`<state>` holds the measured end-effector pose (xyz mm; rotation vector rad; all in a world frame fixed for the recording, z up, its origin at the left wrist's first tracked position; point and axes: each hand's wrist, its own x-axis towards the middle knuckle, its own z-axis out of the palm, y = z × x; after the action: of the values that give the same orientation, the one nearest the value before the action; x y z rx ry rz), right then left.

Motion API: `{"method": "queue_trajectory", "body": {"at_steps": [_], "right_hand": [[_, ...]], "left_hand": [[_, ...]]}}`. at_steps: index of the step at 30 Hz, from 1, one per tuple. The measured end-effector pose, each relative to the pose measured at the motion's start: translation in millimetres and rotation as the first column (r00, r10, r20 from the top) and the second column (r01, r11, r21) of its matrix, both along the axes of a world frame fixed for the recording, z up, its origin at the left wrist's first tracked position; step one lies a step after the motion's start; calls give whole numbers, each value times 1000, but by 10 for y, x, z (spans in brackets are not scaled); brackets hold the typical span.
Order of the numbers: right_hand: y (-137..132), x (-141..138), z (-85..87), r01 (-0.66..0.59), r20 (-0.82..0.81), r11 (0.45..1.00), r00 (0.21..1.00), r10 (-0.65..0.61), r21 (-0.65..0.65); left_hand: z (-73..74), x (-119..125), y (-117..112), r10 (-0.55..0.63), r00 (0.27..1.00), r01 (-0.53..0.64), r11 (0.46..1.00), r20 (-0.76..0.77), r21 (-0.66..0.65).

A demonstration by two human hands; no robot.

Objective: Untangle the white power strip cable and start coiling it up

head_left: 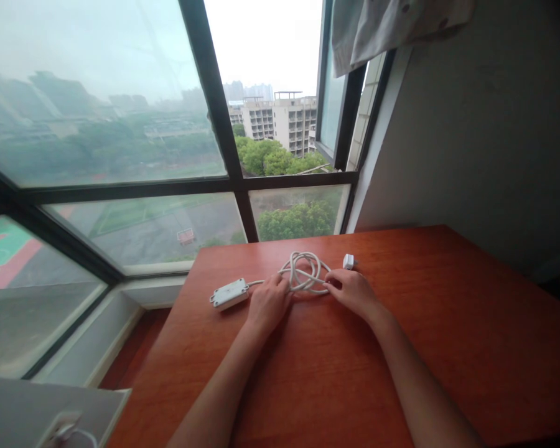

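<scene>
A white power cord (310, 256) lies in loose, overlapping loops on the table. Its left end runs into a small white power strip (230, 294), which looks turned with its flat back up and has small loops at its ends. At the other end sits a white plug (348, 261), just beyond my right hand (353, 291). That hand pinches the cord at the right side of the coil between thumb and fingers. My left hand (269, 303) is closed over the coil's left side, its fingertips on the cord; the palm side is hidden.
The reddish-brown wooden table (317, 373) reaches to the window (236, 183) at the back. One pane stands ajar, with a pale curtain (378, 31) above it. A grey wall (471, 137) rises on the right. At lower left, a socket (63, 429) shows on a white surface.
</scene>
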<state>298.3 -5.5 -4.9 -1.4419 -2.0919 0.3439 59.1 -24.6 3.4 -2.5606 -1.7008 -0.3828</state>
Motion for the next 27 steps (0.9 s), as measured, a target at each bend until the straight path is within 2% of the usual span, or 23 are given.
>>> {"method": "queue_trajectory", "body": {"at_steps": [6, 11, 19, 21, 24, 27], "right_hand": [[81, 162, -40, 33, -60, 999, 998, -34, -20], [136, 354, -45, 152, -61, 988, 987, -150, 21], [230, 599, -206, 345, -31, 937, 937, -347, -54], [238, 582, -253, 340, -23, 936, 939, -343, -89], [232, 497, -299, 247, -9, 961, 968, -250, -124], [226, 411, -310, 199, -19, 974, 979, -202, -105]], "left_hand": [[11, -8, -3, 55, 997, -57, 998, 51, 21], [40, -70, 26, 132, 981, -135, 991, 143, 13], [36, -118, 61, 110, 956, -108, 994, 273, -23], [29, -126, 72, 111, 935, -106, 994, 337, -34], [11, -138, 91, 92, 906, -80, 996, 414, -45], [-10, -147, 107, 77, 894, -66, 997, 442, -39]]}}
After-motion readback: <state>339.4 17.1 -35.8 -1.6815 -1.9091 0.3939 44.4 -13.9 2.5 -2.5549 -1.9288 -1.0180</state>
